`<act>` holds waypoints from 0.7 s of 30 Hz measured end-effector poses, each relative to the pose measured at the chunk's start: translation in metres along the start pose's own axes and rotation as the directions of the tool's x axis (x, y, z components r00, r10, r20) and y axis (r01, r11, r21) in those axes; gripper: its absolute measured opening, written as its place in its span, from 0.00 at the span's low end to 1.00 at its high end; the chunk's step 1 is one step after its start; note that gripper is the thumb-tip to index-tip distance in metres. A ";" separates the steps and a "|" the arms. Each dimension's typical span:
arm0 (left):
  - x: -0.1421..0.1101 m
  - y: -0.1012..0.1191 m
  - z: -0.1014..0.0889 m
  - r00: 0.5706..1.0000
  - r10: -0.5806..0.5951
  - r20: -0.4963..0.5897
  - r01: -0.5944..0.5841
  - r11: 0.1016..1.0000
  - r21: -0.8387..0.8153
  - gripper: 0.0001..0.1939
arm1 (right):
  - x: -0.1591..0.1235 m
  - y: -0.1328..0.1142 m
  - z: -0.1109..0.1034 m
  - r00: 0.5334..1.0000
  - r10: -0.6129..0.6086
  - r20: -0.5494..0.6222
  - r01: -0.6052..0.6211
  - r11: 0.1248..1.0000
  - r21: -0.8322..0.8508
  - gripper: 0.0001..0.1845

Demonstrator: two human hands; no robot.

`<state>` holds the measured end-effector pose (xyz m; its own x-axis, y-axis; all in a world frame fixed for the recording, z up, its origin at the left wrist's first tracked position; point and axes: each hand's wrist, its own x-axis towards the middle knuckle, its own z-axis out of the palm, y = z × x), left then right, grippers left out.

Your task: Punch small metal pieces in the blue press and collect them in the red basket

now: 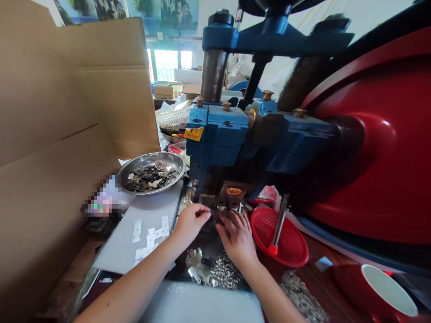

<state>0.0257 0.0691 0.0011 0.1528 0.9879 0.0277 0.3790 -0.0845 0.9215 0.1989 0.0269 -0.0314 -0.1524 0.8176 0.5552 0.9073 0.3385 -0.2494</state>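
Small metal parts (225,271) lay heaped between a worker's bare forearms (138,280). Just beyond, the right hand (239,237) stretched palm down, fingers bent and partly spread; whether its grip held anything could not be seen. The left hand (192,222) angled inward, thumb and forefinger nearly meeting, its grip likewise unclear, before a blue press (224,134).

window (166,65): bright | landscape picture (141,11): above window | wall (363,18): pale, right

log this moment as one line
left hand: at press | right hand: at press | grip: unclear | bowl: metal pieces inside | red basket: right of hands
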 end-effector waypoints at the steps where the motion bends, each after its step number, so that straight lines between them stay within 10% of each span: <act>1: 0.003 0.001 0.003 1.000 0.014 0.002 -0.014 1.000 0.024 0.09 | -0.002 0.002 0.002 1.000 0.010 -0.022 -0.010 1.000 0.024 0.18; 21: 0.028 -0.014 0.026 0.997 0.077 0.003 -0.076 0.981 0.179 0.12 | 0.015 -0.003 -0.010 0.997 0.004 0.083 0.002 0.998 -0.064 0.13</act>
<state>0.0486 0.0943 -0.0207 0.1843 0.9781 0.0970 0.5232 -0.1812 0.8327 0.1973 0.0334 -0.0145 -0.1812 0.8546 0.4866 0.9302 0.3096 -0.1973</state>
